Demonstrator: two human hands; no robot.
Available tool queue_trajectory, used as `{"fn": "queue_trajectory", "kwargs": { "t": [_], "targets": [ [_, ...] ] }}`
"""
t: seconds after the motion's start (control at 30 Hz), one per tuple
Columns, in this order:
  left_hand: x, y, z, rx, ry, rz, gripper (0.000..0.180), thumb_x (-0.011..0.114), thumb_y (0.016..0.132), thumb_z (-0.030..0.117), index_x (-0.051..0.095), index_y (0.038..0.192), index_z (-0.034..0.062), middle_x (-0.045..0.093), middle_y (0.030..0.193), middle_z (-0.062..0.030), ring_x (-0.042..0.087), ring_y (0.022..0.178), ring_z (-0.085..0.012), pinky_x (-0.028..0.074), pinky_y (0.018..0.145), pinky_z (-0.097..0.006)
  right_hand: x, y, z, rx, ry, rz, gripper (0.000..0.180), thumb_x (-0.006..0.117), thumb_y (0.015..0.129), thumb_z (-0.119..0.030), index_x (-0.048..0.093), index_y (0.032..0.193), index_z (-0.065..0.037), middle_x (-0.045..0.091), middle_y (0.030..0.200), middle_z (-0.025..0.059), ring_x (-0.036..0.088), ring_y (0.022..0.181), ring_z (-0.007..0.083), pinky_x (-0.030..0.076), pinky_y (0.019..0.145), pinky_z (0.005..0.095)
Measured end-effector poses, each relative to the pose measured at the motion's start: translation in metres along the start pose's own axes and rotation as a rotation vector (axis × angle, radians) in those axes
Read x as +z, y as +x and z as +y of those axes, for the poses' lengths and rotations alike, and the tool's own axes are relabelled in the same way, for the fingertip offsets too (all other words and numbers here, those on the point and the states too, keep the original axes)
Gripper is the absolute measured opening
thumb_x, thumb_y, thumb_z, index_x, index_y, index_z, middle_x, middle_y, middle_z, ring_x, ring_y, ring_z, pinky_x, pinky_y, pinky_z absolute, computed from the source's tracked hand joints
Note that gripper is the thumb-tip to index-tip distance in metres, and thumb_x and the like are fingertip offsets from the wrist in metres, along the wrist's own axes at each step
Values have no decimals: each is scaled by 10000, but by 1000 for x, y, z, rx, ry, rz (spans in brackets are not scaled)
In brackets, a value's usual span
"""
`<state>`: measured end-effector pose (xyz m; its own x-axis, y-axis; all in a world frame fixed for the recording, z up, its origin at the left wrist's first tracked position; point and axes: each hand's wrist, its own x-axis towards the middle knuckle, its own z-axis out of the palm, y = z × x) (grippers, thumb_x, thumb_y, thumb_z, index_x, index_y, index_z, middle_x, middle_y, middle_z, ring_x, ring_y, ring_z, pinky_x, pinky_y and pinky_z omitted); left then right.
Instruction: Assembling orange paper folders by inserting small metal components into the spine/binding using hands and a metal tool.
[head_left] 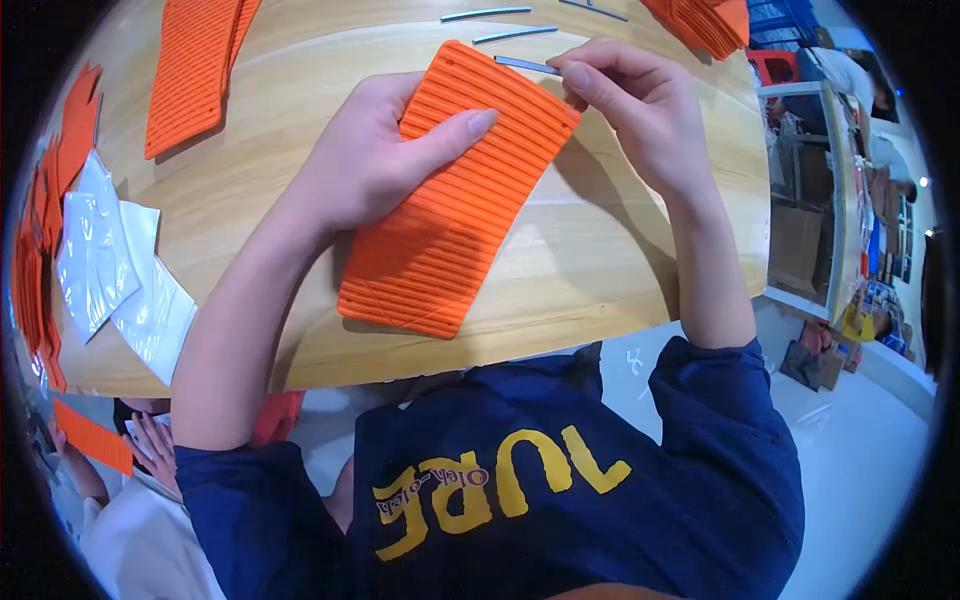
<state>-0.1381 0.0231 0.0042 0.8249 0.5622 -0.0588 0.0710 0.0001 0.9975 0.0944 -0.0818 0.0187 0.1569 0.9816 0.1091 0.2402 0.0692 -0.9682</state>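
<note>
A pale wooden table with a rounded edge [600, 290] carries a ribbed orange rubber mat [450, 215] near its middle. Further orange ribbed mats [190, 70] lie at the far left, clear plastic sleeves [110, 270] (glossy, overlapping) at the left edge, and thin grey metal strips [487, 14] along the far side.
</note>
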Motion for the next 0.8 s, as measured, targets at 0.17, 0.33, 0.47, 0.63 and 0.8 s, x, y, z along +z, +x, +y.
{"fn": "queue_trajectory", "kwargs": {
  "t": [0.17, 0.33, 0.47, 0.63, 0.8],
  "targets": [
    [-2, 1, 0, 13, 45, -59, 246, 672, 947, 228, 705, 977, -14, 708, 774, -93, 654, 626, -143, 517, 555, -229, -2, 0, -5, 24, -32, -69, 196, 682, 965, -93, 721, 1088, 54, 684, 936, 98, 625, 813, 134, 534, 760, 225],
    [-3, 1, -1, 7, 22, -86, 219, 665, 942, 206, 699, 960, -10, 692, 759, -81, 633, 610, -136, 504, 547, -230, 0, -2, -7, 42, -47, -88, 199, 687, 963, -108, 727, 1076, 51, 700, 942, 105, 643, 803, 132, 547, 751, 221],
    [-3, 3, -2, 9, 22, -117, 202, 658, 938, 191, 693, 947, -8, 682, 751, -75, 614, 595, -132, 495, 544, -233, 8, -4, -5, 4, -28, -47, 225, 712, 950, -139, 738, 1063, 53, 733, 874, 113, 681, 746, 136, 574, 699, 220],
    [-3, 4, -4, 40, 9, -146, 189, 648, 938, 176, 688, 944, -8, 674, 749, -72, 597, 588, -131, 490, 548, -236, 17, -8, -5, 32, 15, -7, 226, 708, 951, -131, 735, 1061, 64, 731, 867, 118, 683, 730, 140, 573, 675, 217],
    [0, 4, -2, 29, -36, -137, 132, 668, 933, 137, 661, 931, 5, 641, 748, -30, 541, 589, -91, 431, 528, -206, 20, -8, -12, 66, 1, -6, 226, 707, 951, -126, 732, 1055, 72, 730, 858, 119, 682, 724, 138, 573, 662, 217]
  ]
}}
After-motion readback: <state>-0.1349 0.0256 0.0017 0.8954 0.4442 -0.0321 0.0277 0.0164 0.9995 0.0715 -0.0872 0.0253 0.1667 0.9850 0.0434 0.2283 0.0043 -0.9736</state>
